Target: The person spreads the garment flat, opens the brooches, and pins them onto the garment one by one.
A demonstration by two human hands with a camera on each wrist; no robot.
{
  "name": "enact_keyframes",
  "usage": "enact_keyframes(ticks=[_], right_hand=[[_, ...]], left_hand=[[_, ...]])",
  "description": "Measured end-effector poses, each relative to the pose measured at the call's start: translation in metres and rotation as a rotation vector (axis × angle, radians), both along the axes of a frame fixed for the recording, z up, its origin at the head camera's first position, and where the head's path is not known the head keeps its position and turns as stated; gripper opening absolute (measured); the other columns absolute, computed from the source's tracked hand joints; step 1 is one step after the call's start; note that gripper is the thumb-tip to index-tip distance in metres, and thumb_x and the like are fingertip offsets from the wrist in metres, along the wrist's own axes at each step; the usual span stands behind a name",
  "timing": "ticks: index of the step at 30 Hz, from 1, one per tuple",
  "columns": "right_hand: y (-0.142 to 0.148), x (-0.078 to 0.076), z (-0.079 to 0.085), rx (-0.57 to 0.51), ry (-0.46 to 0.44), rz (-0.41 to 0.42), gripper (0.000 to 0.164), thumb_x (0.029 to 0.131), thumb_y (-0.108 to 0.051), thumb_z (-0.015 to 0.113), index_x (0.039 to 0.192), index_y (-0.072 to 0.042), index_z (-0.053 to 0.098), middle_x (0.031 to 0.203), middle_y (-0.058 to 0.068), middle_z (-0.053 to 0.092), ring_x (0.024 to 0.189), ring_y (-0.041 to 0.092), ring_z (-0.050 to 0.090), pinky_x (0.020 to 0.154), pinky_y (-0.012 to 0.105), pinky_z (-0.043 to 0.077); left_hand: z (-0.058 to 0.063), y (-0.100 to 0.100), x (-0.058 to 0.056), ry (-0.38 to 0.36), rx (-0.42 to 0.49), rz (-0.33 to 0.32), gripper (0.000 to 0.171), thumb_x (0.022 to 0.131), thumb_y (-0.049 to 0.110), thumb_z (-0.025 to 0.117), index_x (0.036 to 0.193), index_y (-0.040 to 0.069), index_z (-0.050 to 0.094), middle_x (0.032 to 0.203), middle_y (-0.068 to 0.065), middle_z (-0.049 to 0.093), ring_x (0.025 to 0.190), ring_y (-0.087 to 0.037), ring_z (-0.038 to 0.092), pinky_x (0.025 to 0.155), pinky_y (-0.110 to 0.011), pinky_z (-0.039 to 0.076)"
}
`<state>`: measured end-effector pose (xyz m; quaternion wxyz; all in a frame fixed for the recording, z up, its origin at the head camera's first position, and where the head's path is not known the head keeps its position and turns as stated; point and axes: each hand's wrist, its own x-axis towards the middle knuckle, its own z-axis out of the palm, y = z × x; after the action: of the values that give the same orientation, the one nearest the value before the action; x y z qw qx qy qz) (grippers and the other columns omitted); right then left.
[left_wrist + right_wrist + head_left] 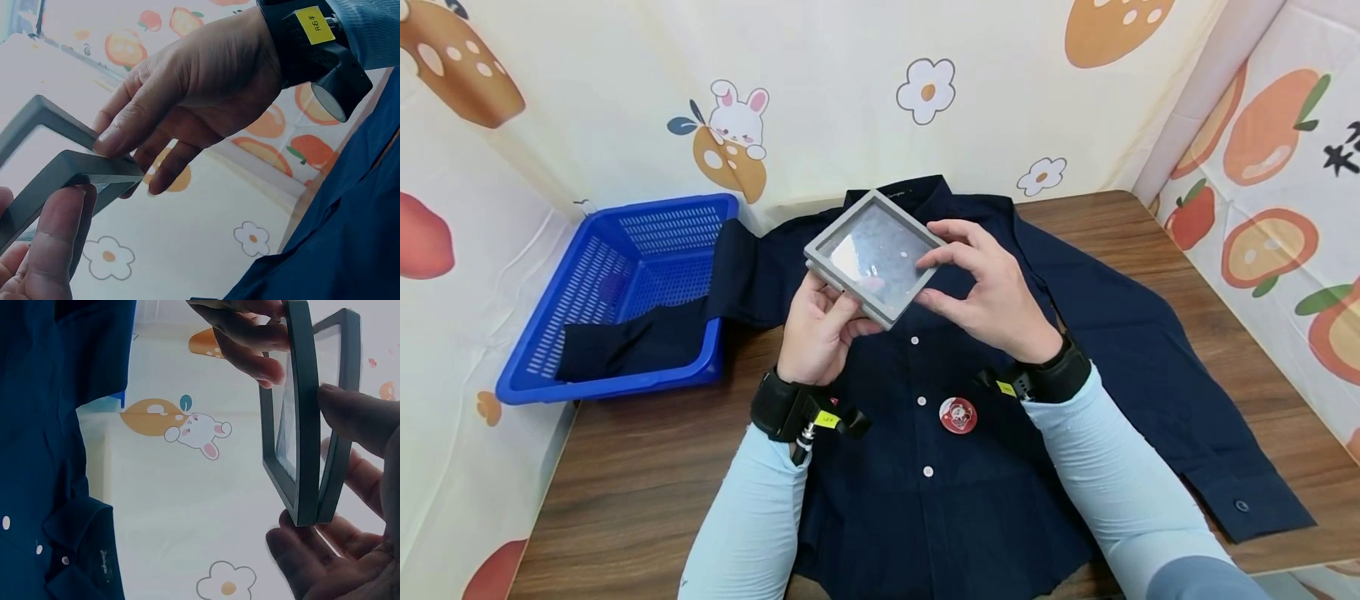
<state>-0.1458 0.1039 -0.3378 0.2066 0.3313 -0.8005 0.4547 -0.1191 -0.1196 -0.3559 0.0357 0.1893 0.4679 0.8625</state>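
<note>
A grey square display frame with clear film panes is held tilted above a dark navy shirt. In the right wrist view, the halves of the display frame stand apart at one end and meet at the other. My left hand grips its lower left side, thumb along the edge. With thumb and fingers, my right hand pinches the right side, a finger overlapping the pane. The left wrist view shows the right thumb against a frame corner. A round red badge lies on the shirt.
A blue plastic basket stands at the left, one shirt sleeve draped into it. The other sleeve spreads right across the wooden table. A fruit-printed curtain hangs behind and at both sides.
</note>
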Motion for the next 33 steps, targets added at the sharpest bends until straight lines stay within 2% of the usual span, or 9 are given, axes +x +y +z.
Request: enact_keyframes(ticks=[9,13,19,22,25,27,29,31,33], right_hand=[[-0.005,0.016,0.023,-0.144,-0.071,-0.039,0.018,0.080,0.012,0.070,0.097,0.009,0.065,0.121,0.024,0.060,0.106,0.029,0.061,0.085,0.034,0.052],[-0.003,0.016,0.026,-0.212,-0.070,-0.050,0.016,0.083,0.014,0.065,0.098,0.013,0.063,0.116,0.026,0.062,0.100,0.022,0.064,0.084,0.027,0.052],[0.005,0.012,0.025,-0.232,-0.049,-0.061,0.016,0.084,0.014,0.062,0.101,0.012,0.064,0.116,0.023,0.064,0.096,0.015,0.065,0.082,0.022,0.052],[0.009,0.009,0.023,-0.247,-0.065,-0.056,0.019,0.086,0.013,0.059,0.104,0.011,0.064,0.117,0.021,0.063,0.097,0.016,0.065,0.083,0.021,0.051],[0.013,0.008,0.022,-0.246,-0.076,-0.045,0.021,0.087,0.014,0.057,0.107,0.012,0.064,0.119,0.022,0.063,0.098,0.016,0.065,0.085,0.022,0.050],[0.014,0.007,0.022,-0.232,-0.076,-0.039,0.023,0.087,0.016,0.055,0.108,0.013,0.063,0.119,0.025,0.061,0.090,0.012,0.065,0.081,0.017,0.050],[0.014,0.006,0.023,-0.215,-0.078,-0.043,0.023,0.086,0.016,0.054,0.108,0.014,0.063,0.119,0.027,0.060,0.079,0.007,0.062,0.073,0.013,0.047],[0.014,0.006,0.023,-0.193,-0.086,-0.054,0.023,0.086,0.016,0.054,0.107,0.014,0.063,0.121,0.029,0.058,0.079,0.002,0.059,0.072,0.012,0.046],[0.014,0.005,0.024,-0.184,-0.099,-0.064,0.023,0.087,0.015,0.055,0.108,0.014,0.064,0.122,0.028,0.056,0.081,0.004,0.059,0.074,0.011,0.046]], left_hand=[[0.000,0.002,0.001,-0.072,-0.115,0.009,0.029,0.100,0.001,0.045,0.129,0.002,0.040,0.110,-0.014,0.062,0.080,-0.021,0.070,0.061,-0.031,0.057],[0.000,0.003,0.000,-0.127,-0.186,0.007,0.022,0.103,0.013,0.044,0.122,0.002,0.045,0.102,-0.013,0.063,0.074,-0.021,0.069,0.059,-0.031,0.056],[0.000,-0.001,-0.001,-0.186,-0.158,0.024,0.052,0.105,0.040,0.029,0.130,-0.004,0.042,0.095,-0.011,0.064,0.067,-0.022,0.065,0.059,-0.030,0.055],[0.000,-0.001,-0.001,-0.190,-0.169,0.034,0.052,0.106,0.038,0.027,0.133,-0.004,0.041,0.090,-0.010,0.066,0.065,-0.020,0.065,0.060,-0.029,0.055],[-0.001,0.000,-0.001,-0.185,-0.205,0.004,0.050,0.107,0.035,0.027,0.136,-0.004,0.039,0.090,-0.010,0.066,0.066,-0.020,0.066,0.062,-0.028,0.056],[-0.001,0.001,-0.001,-0.183,-0.226,-0.016,0.050,0.107,0.034,0.027,0.138,-0.002,0.039,0.093,-0.011,0.066,0.066,-0.020,0.066,0.063,-0.028,0.056],[-0.002,0.002,-0.001,-0.184,-0.243,-0.018,0.047,0.107,0.032,0.030,0.139,-0.001,0.040,0.097,-0.012,0.066,0.065,-0.020,0.066,0.063,-0.028,0.056],[-0.002,0.003,-0.001,-0.180,-0.255,-0.009,0.044,0.106,0.026,0.035,0.140,-0.002,0.039,0.101,-0.014,0.066,0.064,-0.018,0.067,0.062,-0.027,0.056],[-0.003,0.003,-0.002,-0.175,-0.262,0.001,0.040,0.105,0.017,0.040,0.140,-0.001,0.039,0.102,-0.015,0.066,0.063,-0.017,0.067,0.062,-0.026,0.056]])
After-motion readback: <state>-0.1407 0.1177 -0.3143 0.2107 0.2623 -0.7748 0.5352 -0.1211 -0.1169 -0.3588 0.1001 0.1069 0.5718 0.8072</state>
